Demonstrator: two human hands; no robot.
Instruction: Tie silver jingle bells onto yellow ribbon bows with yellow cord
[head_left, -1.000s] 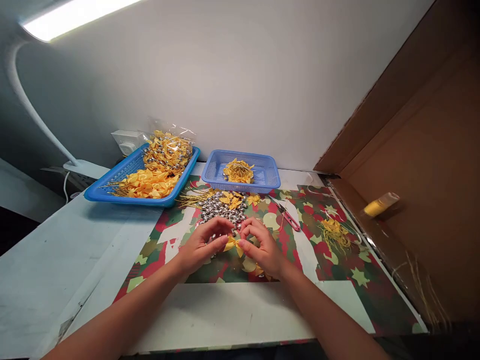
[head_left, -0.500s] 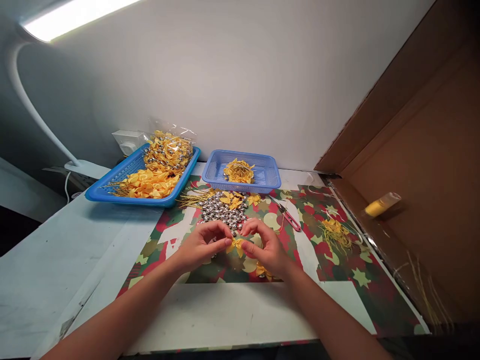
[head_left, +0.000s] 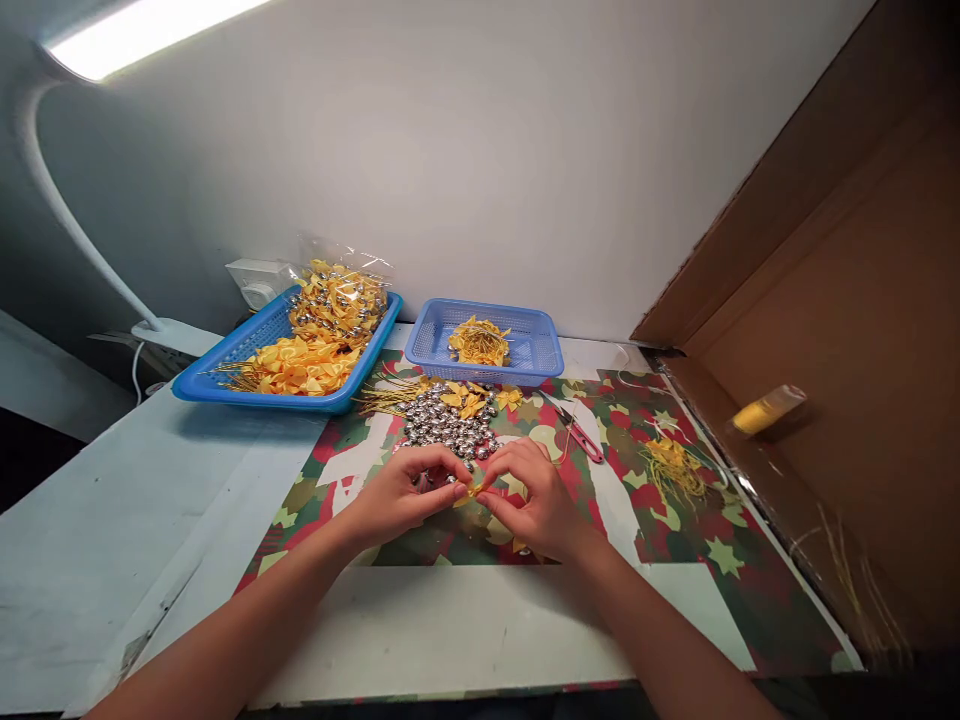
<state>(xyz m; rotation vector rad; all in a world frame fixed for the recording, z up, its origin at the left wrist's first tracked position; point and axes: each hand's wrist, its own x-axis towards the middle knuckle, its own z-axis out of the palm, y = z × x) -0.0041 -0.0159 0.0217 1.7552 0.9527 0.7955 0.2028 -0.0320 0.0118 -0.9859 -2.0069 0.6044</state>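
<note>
Between my fingertips is a small yellow ribbon bow (head_left: 472, 491), mostly covered by the fingers. My left hand (head_left: 420, 490) pinches it from the left, thumb and forefinger together. From the right, my right hand (head_left: 531, 498) pinches it too. Just beyond the hands lies a heap of shiny silver bells (head_left: 448, 418). Several loose yellow bows (head_left: 466, 400) rest on the far side of that heap, with a bundle of gold ties (head_left: 386, 398) to its left. Under my right hand, another yellow piece shows only in part.
A blue basket (head_left: 191, 388) at left holds yellow bows and a clear bag (head_left: 341, 300) of bows and bells. Behind the heap, a smaller blue basket (head_left: 551, 362) holds more. Pink-handled snips (head_left: 583, 438) and tie scraps (head_left: 675, 470) lie right. A cardboard wall (head_left: 832, 300) stands at right.
My right hand has shifted slightly left and turned, its fingers closing in over the bow. The bow is now more hidden. My left hand has barely moved.
</note>
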